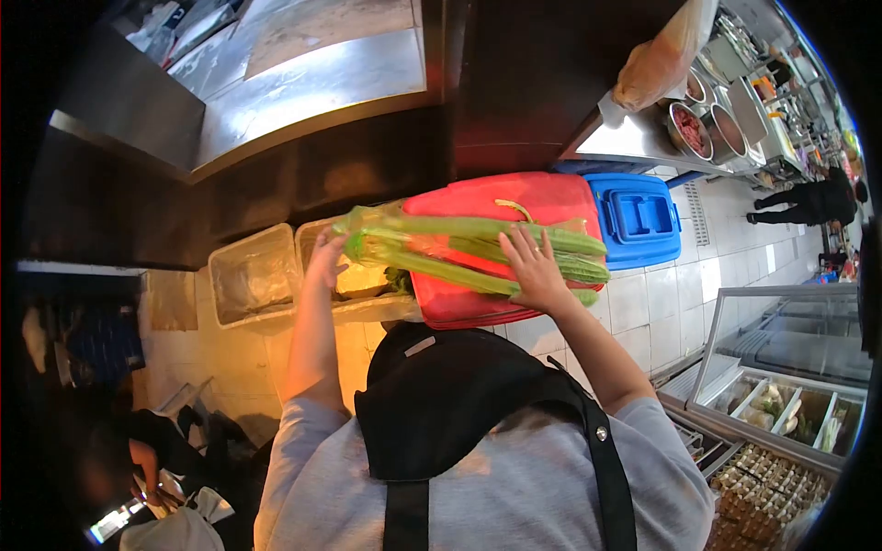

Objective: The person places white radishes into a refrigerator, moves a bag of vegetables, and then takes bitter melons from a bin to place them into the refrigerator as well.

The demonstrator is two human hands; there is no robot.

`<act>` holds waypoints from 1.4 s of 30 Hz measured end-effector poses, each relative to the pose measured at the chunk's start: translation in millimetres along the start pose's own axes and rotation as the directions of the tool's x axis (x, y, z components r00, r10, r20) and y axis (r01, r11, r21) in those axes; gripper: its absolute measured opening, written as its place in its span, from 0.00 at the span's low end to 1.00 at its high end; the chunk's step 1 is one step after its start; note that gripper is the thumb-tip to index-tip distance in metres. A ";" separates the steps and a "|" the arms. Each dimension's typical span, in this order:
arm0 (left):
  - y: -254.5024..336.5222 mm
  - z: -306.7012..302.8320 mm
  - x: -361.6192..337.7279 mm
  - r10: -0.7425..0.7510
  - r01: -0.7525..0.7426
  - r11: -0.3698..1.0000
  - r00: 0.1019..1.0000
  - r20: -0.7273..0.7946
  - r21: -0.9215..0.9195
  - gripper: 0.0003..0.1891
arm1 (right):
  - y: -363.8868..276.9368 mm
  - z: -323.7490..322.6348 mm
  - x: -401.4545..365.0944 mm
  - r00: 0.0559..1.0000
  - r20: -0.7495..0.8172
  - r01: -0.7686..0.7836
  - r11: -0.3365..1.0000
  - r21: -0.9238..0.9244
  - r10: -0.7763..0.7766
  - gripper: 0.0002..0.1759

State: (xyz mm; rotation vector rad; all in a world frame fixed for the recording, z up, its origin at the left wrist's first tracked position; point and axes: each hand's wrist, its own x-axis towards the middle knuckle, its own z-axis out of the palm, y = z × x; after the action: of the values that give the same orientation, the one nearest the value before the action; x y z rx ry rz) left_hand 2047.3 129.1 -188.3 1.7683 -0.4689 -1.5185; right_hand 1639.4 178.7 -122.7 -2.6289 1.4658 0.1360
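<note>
A long bunch of celery (432,264), partly in clear plastic, lies across the red lid (551,193) of a bin. Its left end sticks out past the lid, over a pale plastic crate (312,241). At that end is my left hand (325,261), fingertips against the plastic and thumb apart from the fingers. My right hand (537,272) rests over the stalks toward the right end, fingers spread. Some dark green leaves (399,280) show below the celery at the lid's left edge.
Another lined crate (255,275) stands at the left, and a blue-lidded bin (643,220) at the right. Metal bowls (689,130) sit on a counter upper right. A glass-topped cabinet (781,367) is lower right. One person (818,200) stands far right; another (165,459) is lower left.
</note>
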 end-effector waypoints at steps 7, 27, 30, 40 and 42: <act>-74.7 -22.5 32.4 -0.228 0.223 0.972 0.972 -0.060 -0.078 0.30 | -9.5 -7.4 39.0 0.978 0.200 -0.040 0.997 -0.065 0.052 0.66; -27.0 -244.7 75.2 -0.067 -0.196 0.903 0.814 -0.576 -0.382 0.16 | -36.2 7.6 47.4 0.964 0.176 -0.195 0.980 -0.042 0.199 0.63; -33.0 -259.3 78.9 -0.136 -0.139 0.927 0.740 -0.659 -0.347 0.20 | -39.5 11.0 48.2 0.966 0.152 -0.213 0.977 0.004 0.210 0.60; -142.8 -368.2 215.2 0.518 -0.161 0.792 0.687 -0.510 0.588 0.47 | -55.5 10.4 56.7 0.882 0.249 -0.377 0.917 -0.131 0.399 0.52; -26.1 -270.9 124.5 0.067 0.345 0.707 0.836 -0.544 0.618 0.48 | -60.5 12.6 55.5 0.877 0.211 -0.411 0.901 -0.139 0.432 0.50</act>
State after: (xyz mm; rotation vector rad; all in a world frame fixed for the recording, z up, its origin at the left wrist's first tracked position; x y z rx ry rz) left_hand 2329.6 140.3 -286.9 2.7787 -0.6803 -0.8819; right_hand 1719.8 165.6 -138.8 -2.2081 1.9541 0.5510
